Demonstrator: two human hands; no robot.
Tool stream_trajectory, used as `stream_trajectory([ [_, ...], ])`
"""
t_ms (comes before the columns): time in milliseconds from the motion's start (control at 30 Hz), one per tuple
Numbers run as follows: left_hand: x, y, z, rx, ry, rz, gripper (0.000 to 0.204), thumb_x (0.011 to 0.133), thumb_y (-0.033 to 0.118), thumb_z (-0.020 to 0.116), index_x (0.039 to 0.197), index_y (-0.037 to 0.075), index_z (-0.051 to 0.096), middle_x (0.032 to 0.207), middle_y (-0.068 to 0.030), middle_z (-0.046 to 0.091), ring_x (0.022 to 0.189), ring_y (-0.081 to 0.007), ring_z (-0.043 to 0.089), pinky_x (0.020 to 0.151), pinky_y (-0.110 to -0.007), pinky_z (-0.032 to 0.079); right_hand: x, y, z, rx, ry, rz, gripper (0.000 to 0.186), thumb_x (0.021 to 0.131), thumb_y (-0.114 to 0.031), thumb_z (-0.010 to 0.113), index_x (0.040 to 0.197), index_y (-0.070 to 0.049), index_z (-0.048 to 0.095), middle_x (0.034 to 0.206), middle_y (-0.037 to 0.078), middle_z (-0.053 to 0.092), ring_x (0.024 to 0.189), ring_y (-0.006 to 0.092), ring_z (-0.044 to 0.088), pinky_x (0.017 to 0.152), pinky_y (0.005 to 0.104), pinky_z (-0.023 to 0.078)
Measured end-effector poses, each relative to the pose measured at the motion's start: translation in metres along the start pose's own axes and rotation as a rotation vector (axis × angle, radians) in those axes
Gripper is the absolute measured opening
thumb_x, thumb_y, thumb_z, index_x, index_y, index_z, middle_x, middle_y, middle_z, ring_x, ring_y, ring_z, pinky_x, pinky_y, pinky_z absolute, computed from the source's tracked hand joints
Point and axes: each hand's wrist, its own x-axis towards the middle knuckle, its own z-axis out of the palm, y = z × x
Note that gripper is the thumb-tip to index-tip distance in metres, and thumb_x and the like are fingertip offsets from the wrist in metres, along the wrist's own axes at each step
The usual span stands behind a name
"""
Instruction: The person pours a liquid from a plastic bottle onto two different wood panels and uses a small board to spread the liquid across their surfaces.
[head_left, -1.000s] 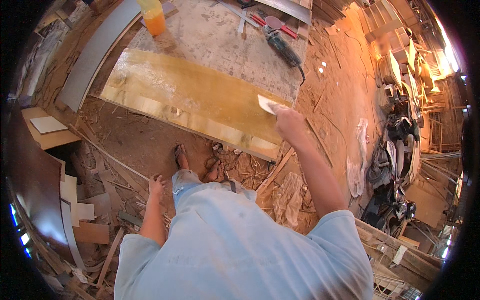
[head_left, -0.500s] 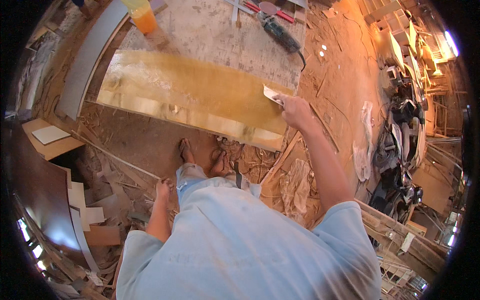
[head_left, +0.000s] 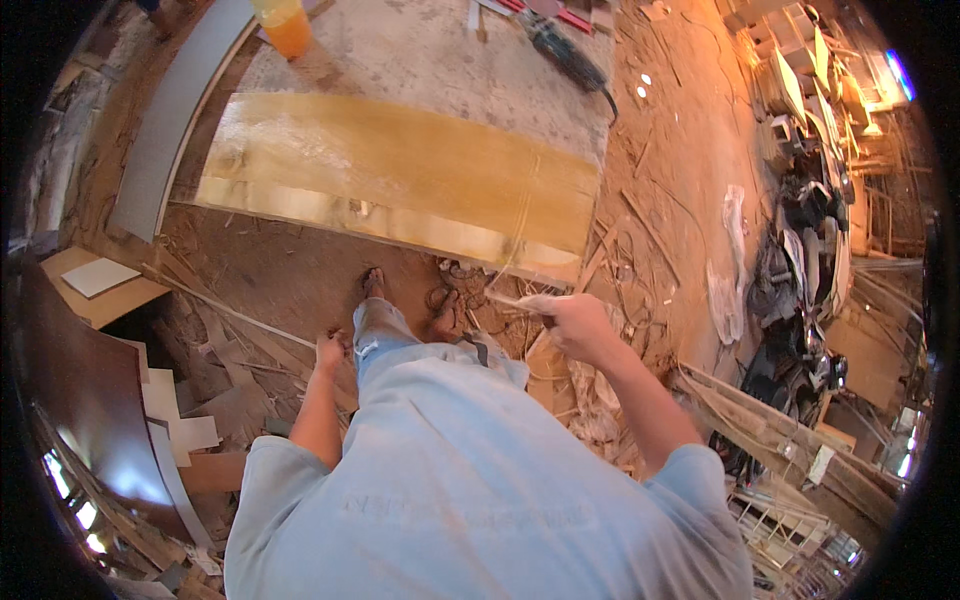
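My right hand (head_left: pixel 578 325) is closed around a pale, flat scraper (head_left: pixel 528 301), held just off the near right edge of a long board. That board (head_left: pixel 400 150) lies across the worktable; a wet yellowish-brown coat covers most of its face, with a lighter strip along the near edge. At my left side hangs my left hand (head_left: pixel 332 347), its fingers curled. Whatever it may hold is hidden; a long thin strip of wood (head_left: pixel 245 318) runs up close to it.
On the worktable (head_left: pixel 400 55) stand a container of orange liquid (head_left: pixel 287 30) and a corded power tool (head_left: pixel 563 58). A grey panel (head_left: pixel 180 120) leans along its left side. Wood scraps and a dark curved panel (head_left: pixel 95 400) lie left; wooden beams (head_left: pixel 760 430) lie right.
My right hand has drawn the scraper off the board's right part, toward me and past its near edge. A faint line now crosses the coat there. My left hand has barely moved.
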Motion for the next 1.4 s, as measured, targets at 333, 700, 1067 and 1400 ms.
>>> stream_trajectory([
  [333,0.039,0.048,-0.092,0.040,0.131,0.044,0.032,0.093,0.012,0.065,0.120,-0.005,0.064,0.097,-0.0134,0.072,0.076,-0.0217,0.068,0.062,-0.035,0.054,0.092,-0.128,-0.062,0.947,0.571,-0.042,0.032,0.093,-0.008,0.070,0.122,0.004,0.066,0.105,0.011,0.074,0.103,0.0164,0.066,0.092,0.0316,0.051],
  [700,0.126,0.104,-0.295,-0.028,0.205,0.130,0.035,0.091,0.013,0.061,0.121,-0.003,0.066,0.105,-0.0173,0.072,0.081,-0.0246,0.072,0.073,-0.035,0.058,0.384,-0.382,-0.035,-0.233,0.480,-0.206,0.043,0.089,-0.005,0.053,0.129,-0.012,0.067,0.096,0.021,0.072,0.088,0.0379,0.071,0.076,0.0481,0.056],
  [1067,0.140,0.157,-0.357,-0.228,0.093,-0.063,0.034,0.091,0.009,0.064,0.124,0.000,0.062,0.097,-0.0108,0.069,0.074,-0.0205,0.068,0.061,-0.033,0.053,0.481,-0.418,-0.037,-0.433,0.336,-0.056,0.041,0.089,-0.008,0.053,0.126,-0.015,0.069,0.097,0.020,0.074,0.090,0.0364,0.072,0.078,0.0490,0.057],
  [1400,0.171,0.093,-0.403,-0.304,0.116,-0.117,0.032,0.092,0.010,0.062,0.123,0.002,0.060,0.093,-0.0091,0.068,0.068,-0.0210,0.064,0.056,-0.033,0.053,0.500,-0.409,-0.033,-0.334,0.454,-0.090,0.044,0.083,-0.008,0.054,0.124,-0.017,0.069,0.100,0.021,0.073,0.095,0.0383,0.071,0.084,0.0489,0.055],
])
